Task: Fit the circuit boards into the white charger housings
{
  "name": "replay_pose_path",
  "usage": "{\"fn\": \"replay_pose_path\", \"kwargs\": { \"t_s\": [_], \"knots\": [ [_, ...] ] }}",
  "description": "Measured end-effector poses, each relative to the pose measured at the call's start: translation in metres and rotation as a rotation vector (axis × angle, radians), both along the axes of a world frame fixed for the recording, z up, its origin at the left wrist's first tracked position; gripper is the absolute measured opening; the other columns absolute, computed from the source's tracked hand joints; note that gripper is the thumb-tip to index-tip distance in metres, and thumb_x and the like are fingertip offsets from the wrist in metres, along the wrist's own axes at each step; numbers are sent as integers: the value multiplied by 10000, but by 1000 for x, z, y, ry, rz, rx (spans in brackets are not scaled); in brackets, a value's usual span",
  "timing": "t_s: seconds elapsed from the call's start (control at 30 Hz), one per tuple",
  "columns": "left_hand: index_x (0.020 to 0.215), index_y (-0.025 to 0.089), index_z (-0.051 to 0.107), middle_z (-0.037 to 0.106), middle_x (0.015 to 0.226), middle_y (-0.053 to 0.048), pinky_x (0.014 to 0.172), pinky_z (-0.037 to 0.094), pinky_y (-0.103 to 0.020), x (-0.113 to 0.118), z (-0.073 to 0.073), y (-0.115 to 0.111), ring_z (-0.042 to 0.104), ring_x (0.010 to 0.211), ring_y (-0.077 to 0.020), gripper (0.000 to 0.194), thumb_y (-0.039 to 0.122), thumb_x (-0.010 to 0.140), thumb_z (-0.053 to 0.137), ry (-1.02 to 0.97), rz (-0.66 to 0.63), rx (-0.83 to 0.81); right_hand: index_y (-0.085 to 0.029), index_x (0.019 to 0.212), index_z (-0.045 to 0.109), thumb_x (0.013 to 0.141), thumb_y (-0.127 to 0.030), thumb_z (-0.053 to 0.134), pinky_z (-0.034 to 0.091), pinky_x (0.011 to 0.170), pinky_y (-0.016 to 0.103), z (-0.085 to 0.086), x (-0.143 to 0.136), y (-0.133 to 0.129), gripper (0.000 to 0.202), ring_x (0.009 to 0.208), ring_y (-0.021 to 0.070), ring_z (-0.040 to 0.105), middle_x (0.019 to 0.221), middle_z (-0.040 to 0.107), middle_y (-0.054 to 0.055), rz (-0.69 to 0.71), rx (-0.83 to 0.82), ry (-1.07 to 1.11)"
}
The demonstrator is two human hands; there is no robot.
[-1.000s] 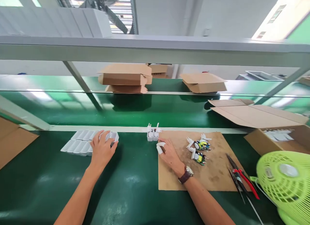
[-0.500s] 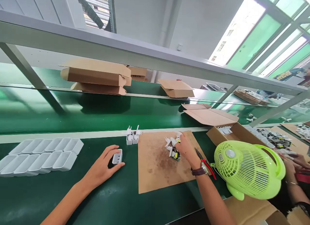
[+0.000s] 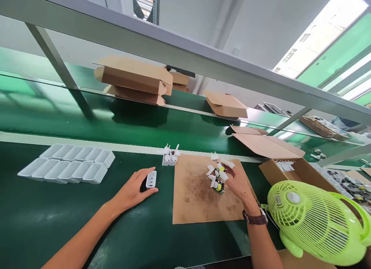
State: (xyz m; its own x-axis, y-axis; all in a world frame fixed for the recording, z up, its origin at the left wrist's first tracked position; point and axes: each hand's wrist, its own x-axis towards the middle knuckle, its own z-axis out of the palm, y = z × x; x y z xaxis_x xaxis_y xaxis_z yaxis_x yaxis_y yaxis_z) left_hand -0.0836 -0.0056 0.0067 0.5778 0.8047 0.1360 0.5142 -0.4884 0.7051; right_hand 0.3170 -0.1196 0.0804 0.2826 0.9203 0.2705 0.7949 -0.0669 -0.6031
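My left hand (image 3: 135, 189) rests on the green table with thumb and fingers around a small white housing (image 3: 151, 180) that has slots on its face. My right hand (image 3: 236, 180), with white covers on some fingertips, reaches over brown cardboard (image 3: 191, 207). Its fingers are at a small pile of circuit boards with white plugs (image 3: 216, 180), thumb and forefinger apart. Between the hands, at the back edge, stand two white housings (image 3: 169, 159) with plug parts on top.
Two rows of white open housings (image 3: 66, 168) lie at the left. A green fan (image 3: 313, 218) stands at the right, before an open carton (image 3: 301, 170). A metal shelf beam (image 3: 185, 52) crosses above; flattened cartons (image 3: 133, 77) lie behind.
The view has shifted, moving the table items rightward in the picture. My right hand's fingers have spread apart over the boards. My left hand stays at the white housing.
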Motion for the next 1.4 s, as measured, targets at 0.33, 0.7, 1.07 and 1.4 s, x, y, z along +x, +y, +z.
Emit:
{"fn": "replay_pose_path", "kwargs": {
  "t_s": [0.33, 0.7, 1.07, 1.4],
  "knots": [
    [1484, 286, 494, 621, 1439, -99, 1118, 498, -476, -1, 5, -6, 599, 1304, -302, 633, 384, 903, 725, -14, -7, -24, -261, 1343, 595, 944, -364, 671, 631, 890, 449, -5, -113, 1, 419, 958, 269, 733, 1159, 718, 102, 355, -81, -71],
    [1496, 278, 487, 630, 1425, -107, 1094, 523, -473, 1, 9, -7, 610, 1292, -314, 686, 385, 877, 766, 11, -12, -27, -252, 1288, 652, 717, 5, 561, 520, 1049, 553, -18, -99, 29, 632, 1212, 336, 607, 1241, 723, 82, 709, -164, -349],
    [1562, 260, 385, 578, 1476, -146, 1166, 449, -564, -2, 12, -7, 530, 1382, -356, 909, 374, 792, 853, -25, 0, -76, -212, 1381, 580, 889, -238, 722, 556, 990, 573, -56, -137, 50, 513, 1257, 368, 593, 1249, 684, 162, 659, 15, -236],
    [1534, 261, 381, 628, 1439, -124, 1143, 493, -517, 1, 10, -7, 592, 1350, -307, 755, 290, 879, 756, -57, 14, -58, -293, 1491, 411, 945, -179, 594, 579, 972, 533, -49, -148, 37, 586, 1164, 307, 654, 1249, 664, 121, 548, 217, -64]
  ]
}}
